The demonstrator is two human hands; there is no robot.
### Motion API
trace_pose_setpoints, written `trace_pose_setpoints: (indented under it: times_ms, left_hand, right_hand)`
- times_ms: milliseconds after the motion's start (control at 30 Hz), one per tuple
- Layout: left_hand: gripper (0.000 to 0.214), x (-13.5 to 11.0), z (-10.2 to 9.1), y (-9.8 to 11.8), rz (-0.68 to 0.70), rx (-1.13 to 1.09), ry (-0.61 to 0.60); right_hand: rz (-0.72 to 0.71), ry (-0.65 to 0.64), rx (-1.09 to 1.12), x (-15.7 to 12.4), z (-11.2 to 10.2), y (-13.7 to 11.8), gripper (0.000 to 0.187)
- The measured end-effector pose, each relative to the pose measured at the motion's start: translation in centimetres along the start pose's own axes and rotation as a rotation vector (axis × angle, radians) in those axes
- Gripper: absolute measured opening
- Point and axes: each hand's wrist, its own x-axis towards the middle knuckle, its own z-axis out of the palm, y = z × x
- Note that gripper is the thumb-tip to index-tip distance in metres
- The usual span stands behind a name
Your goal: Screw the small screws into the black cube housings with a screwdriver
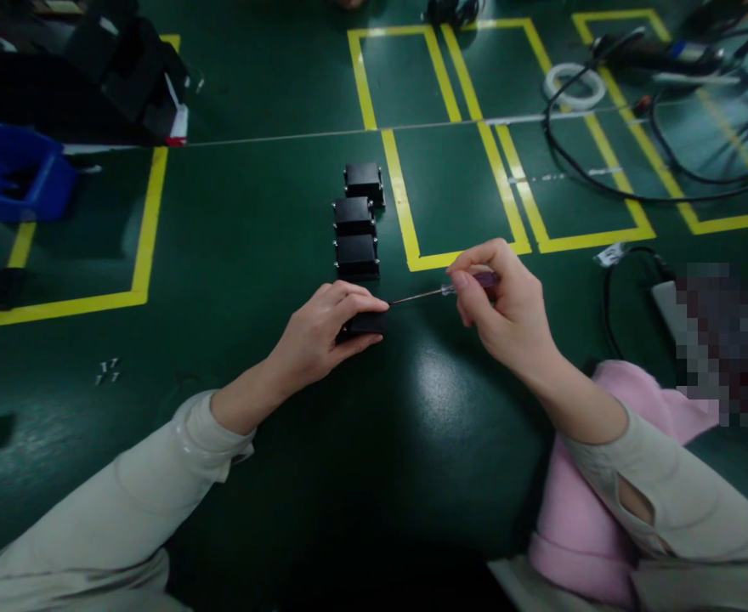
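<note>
My left hand (326, 331) grips a small black box (369, 323) against the green table, its thumb and fingers on opposite sides. In my right hand (505, 306) is a screwdriver (444, 290) with a clear purplish handle, held nearly level. Its thin shaft points left, and the tip meets the box's right edge by my left fingertips. Whether a screw sits under the tip is hidden. Beyond my left hand, several similar black boxes (356, 251) stand in a row with small shiny screws at their sides. Loose screws (107, 371) lie on the table at the left.
Yellow tape (405, 204) marks rectangles on the green table (252, 221). A blue bin (20, 170) and dark equipment stand at the left. Black cables (658, 200), a white ring (575, 87) and a dark tool lie at the right. Pink cloth (584, 518) is beneath my right forearm.
</note>
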Motion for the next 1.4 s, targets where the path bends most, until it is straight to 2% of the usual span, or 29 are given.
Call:
trace_pose_setpoints:
  times_ms: [133, 300, 467, 667, 800, 1033, 1167, 1267, 1400]
  left_hand:
    - [0.031, 0.02, 0.04, 0.02, -0.011, -0.006, 0.000]
    - [0.030, 0.03, -0.01, 0.08, -0.016, -0.015, 0.001]
    - [0.030, 0.03, -0.02, 0.04, 0.003, -0.009, 0.010]
    - [0.031, 0.02, -0.01, -0.07, 0.001, -0.001, 0.004]
    - [0.031, 0.02, -0.05, -0.04, -0.004, -0.004, -0.001]
    - [0.032, 0.02, -0.06, 0.02, 0.002, -0.003, 0.003]
    - [0.032, -0.01, 0.05, -0.11, 0.008, 0.000, 0.010]
    - [0.031, -0.05, 0.05, -0.13, 0.009, 0.001, 0.010]
    - [0.032, -0.08, 0.02, -0.12, 0.004, 0.004, 0.004]
  right_hand:
    - [0.012, -0.002, 0.007, -0.03, 0.01, 0.04, 0.010]
    - [-0.019, -0.009, -0.020, 0.07, -0.01, -0.12, 0.020]
    - [0.003, 0.006, 0.000, 0.02, 0.02, 0.09, 0.011]
    - [-0.018, -0.009, -0.003, 0.08, -0.02, -0.06, 0.019]
    - [0.002, 0.002, 0.010, 0.00, 0.02, 0.04, 0.008]
    - [-0.012, -0.013, -0.019, 0.05, -0.04, 0.01, 0.017]
    - [-0.002, -0.002, 0.004, 0.00, 0.00, 0.15, 0.008]
    - [0.002, -0.004, 0.006, 0.01, -0.01, 0.16, 0.008]
    - [-0.008, -0.008, -0.011, 0.02, -0.01, -0.02, 0.019]
